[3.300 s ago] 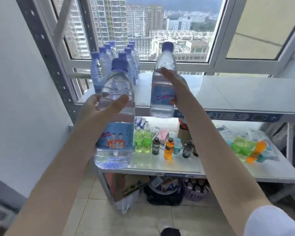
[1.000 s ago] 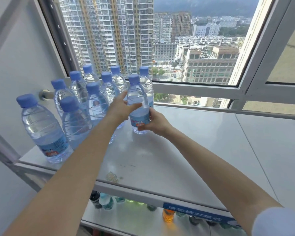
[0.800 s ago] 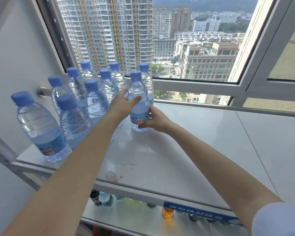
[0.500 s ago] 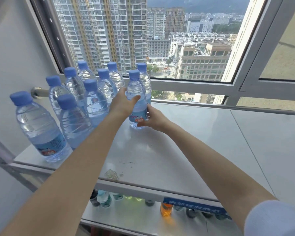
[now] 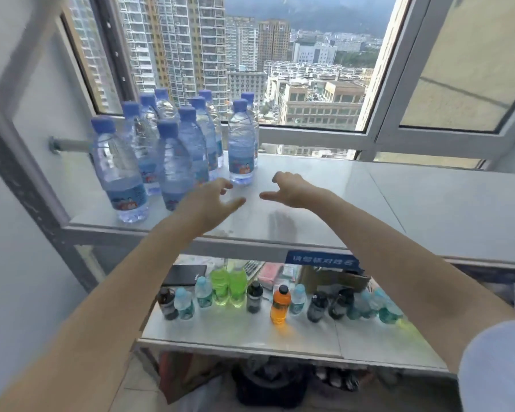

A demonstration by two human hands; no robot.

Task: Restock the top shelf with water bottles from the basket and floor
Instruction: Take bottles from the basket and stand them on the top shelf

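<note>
Several clear water bottles with blue caps stand grouped at the left end of the white top shelf. The rightmost front bottle stands upright by itself in front of the window. My left hand and my right hand hover just above the shelf a little nearer than that bottle, fingers spread and empty, touching nothing. Under the shelving, a dark basket sits on the floor, mostly hidden by the lower shelf.
The lower shelf carries small drink bottles: green, orange, dark and teal. A grey metal upright bounds the shelving on the left. The window frame runs right behind the top shelf. A blue label hangs on the shelf's front edge.
Both hands have let go of the rightmost bottle and drawn back toward me, open. The bottle stays standing on the shelf. The view has tilted down, showing the lower shelf.
</note>
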